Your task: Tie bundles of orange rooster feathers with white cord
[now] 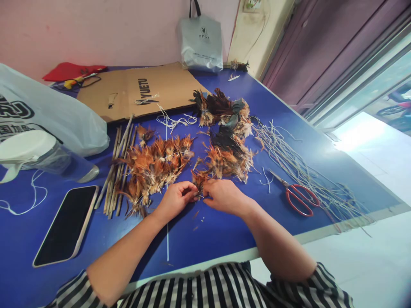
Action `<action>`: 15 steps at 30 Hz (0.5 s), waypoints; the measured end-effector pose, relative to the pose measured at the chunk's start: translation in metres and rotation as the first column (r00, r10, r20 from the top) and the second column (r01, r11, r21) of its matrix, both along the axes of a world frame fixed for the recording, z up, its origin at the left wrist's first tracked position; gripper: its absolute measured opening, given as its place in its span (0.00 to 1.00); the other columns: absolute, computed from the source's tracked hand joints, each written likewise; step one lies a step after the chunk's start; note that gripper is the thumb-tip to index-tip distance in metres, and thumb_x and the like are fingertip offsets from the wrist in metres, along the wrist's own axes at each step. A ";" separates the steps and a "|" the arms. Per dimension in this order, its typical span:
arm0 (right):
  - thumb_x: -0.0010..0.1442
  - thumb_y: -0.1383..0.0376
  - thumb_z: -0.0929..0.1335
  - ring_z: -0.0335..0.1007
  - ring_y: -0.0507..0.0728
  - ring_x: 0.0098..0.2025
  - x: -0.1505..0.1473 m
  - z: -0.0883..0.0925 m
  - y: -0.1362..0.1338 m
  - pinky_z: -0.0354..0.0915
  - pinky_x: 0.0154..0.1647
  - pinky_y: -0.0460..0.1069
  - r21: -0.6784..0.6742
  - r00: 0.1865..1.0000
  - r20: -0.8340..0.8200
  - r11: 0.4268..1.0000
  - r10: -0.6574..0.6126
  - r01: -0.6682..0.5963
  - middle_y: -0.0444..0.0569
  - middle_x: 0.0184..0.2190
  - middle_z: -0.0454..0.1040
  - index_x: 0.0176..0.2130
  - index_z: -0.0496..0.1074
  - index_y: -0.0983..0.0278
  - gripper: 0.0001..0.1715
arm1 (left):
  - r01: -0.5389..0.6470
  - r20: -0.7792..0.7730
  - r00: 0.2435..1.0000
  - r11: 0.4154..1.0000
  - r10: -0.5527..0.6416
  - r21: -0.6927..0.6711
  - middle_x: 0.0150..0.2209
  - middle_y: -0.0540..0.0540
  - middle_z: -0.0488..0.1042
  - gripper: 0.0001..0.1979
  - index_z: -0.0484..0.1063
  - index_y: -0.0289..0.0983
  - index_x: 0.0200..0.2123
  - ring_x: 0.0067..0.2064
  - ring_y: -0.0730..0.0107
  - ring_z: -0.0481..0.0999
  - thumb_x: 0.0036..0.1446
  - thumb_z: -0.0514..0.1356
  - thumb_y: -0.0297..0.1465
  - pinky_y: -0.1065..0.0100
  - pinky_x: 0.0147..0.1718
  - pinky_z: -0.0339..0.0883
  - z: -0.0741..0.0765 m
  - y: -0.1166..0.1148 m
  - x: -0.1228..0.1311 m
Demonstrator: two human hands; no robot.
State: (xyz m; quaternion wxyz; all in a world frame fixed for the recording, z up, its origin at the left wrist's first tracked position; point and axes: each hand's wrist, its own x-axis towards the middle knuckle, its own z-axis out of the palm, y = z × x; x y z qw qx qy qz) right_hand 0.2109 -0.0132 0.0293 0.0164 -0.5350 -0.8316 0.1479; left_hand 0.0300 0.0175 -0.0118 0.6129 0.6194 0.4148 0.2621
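Note:
At the middle of the blue table, my left hand [177,199] pinches the base of a small bunch of brown feathers [199,176]. My right hand [225,195] meets it from the other side, its fingers curled closed at the same bunch; what exactly they grip is hidden. Left of my hands lies a spread of orange-brown feather bunches [157,164]. Beyond my right hand sits a pile of orange and black feathers [227,156], with darker bunches [221,107] behind it.
Red-handled scissors [300,196] and long loose strings [289,158] lie to the right. Thin sticks [117,171], a phone [66,226], a clear jug [58,158] and a white plastic bag [48,111] are on the left. Flattened cardboard [118,92] and a grey bag [201,45] stand behind.

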 end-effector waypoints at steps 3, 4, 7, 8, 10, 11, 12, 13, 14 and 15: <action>0.55 0.67 0.60 0.69 0.55 0.32 -0.004 -0.002 0.000 0.54 0.28 0.46 0.033 0.999 0.002 0.999 -0.035 0.035 0.50 0.32 0.74 0.30 0.71 0.65 0.11 | -0.010 0.011 1.000 1.000 0.010 -0.005 0.24 0.49 0.73 0.12 0.69 0.33 0.29 0.27 0.72 0.74 0.47 0.63 0.37 0.72 0.30 0.68 0.002 0.000 0.000; 0.55 0.67 0.60 0.68 0.54 0.32 -0.004 -0.003 0.001 0.53 0.28 0.46 0.045 0.999 -0.017 0.998 -0.045 0.046 0.50 0.31 0.74 0.30 0.71 0.65 0.11 | -0.011 0.012 1.000 1.000 0.011 -0.003 0.24 0.49 0.73 0.11 0.69 0.34 0.29 0.27 0.72 0.74 0.47 0.63 0.37 0.72 0.30 0.68 0.002 0.000 0.000; 0.53 0.67 0.62 0.66 0.52 0.29 -0.003 -0.005 0.002 0.53 0.27 0.45 0.054 0.990 -0.117 0.995 -0.077 0.084 0.47 0.30 0.73 0.28 0.71 0.64 0.09 | -0.006 -0.003 1.000 1.000 0.006 0.007 0.24 0.49 0.74 0.10 0.70 0.33 0.28 0.27 0.73 0.73 0.48 0.62 0.36 0.72 0.29 0.67 0.005 0.000 0.001; 0.53 0.67 0.62 0.66 0.51 0.29 -0.003 -0.005 0.003 0.53 0.27 0.45 0.054 0.984 -0.154 0.994 -0.085 0.094 0.47 0.29 0.73 0.27 0.71 0.64 0.08 | -0.006 -0.013 1.000 1.000 0.006 0.015 0.24 0.49 0.74 0.10 0.71 0.33 0.28 0.26 0.73 0.73 0.48 0.62 0.35 0.72 0.29 0.67 0.006 0.000 0.001; 0.52 0.68 0.63 0.65 0.50 0.28 -0.004 -0.008 0.003 0.53 0.27 0.44 0.061 0.971 -0.218 0.992 -0.093 0.108 0.46 0.28 0.73 0.26 0.70 0.65 0.07 | -0.012 -0.043 0.999 0.999 0.013 0.039 0.24 0.48 0.75 0.10 0.73 0.33 0.28 0.26 0.72 0.73 0.48 0.62 0.35 0.72 0.29 0.67 0.007 -0.001 0.002; 0.51 0.69 0.63 0.64 0.50 0.28 -0.005 -0.009 0.003 0.52 0.27 0.44 0.069 0.966 -0.243 0.991 -0.093 0.113 0.46 0.28 0.72 0.26 0.70 0.65 0.06 | -0.017 -0.058 0.998 0.999 0.020 0.051 0.25 0.47 0.75 0.10 0.73 0.32 0.28 0.26 0.72 0.73 0.47 0.62 0.35 0.72 0.28 0.67 0.007 -0.001 0.002; 0.51 0.69 0.64 0.64 0.50 0.28 -0.006 -0.010 0.003 0.52 0.27 0.44 0.080 0.960 -0.264 0.990 -0.090 0.114 0.46 0.27 0.72 0.26 0.70 0.65 0.06 | -0.024 -0.073 0.997 0.997 0.029 0.069 0.25 0.47 0.75 0.10 0.74 0.32 0.28 0.26 0.72 0.73 0.47 0.62 0.34 0.72 0.28 0.67 0.008 -0.001 0.003; 0.51 0.69 0.64 0.64 0.50 0.28 -0.007 -0.011 0.003 0.53 0.27 0.44 0.090 0.956 -0.281 0.990 -0.083 0.112 0.46 0.27 0.72 0.26 0.70 0.65 0.06 | -0.028 -0.087 0.996 0.995 0.036 0.096 0.26 0.46 0.76 0.09 0.74 0.32 0.28 0.27 0.71 0.73 0.47 0.62 0.34 0.72 0.28 0.67 0.008 -0.001 0.003; 0.51 0.69 0.64 0.64 0.50 0.28 -0.008 -0.012 0.003 0.53 0.28 0.43 0.102 0.952 -0.297 0.989 -0.071 0.106 0.46 0.27 0.71 0.25 0.70 0.65 0.06 | -0.028 -0.103 0.994 0.991 0.041 0.131 0.26 0.46 0.76 0.09 0.75 0.32 0.28 0.27 0.71 0.73 0.48 0.61 0.33 0.72 0.29 0.67 0.008 -0.002 0.003; 0.52 0.69 0.64 0.65 0.50 0.29 -0.009 -0.013 0.002 0.53 0.28 0.43 0.114 0.948 -0.312 0.989 -0.059 0.098 0.46 0.27 0.71 0.25 0.70 0.65 0.06 | -0.020 -0.121 0.992 0.986 0.041 0.168 0.26 0.46 0.76 0.08 0.75 0.32 0.28 0.27 0.71 0.73 0.48 0.61 0.33 0.72 0.29 0.66 0.008 -0.002 0.003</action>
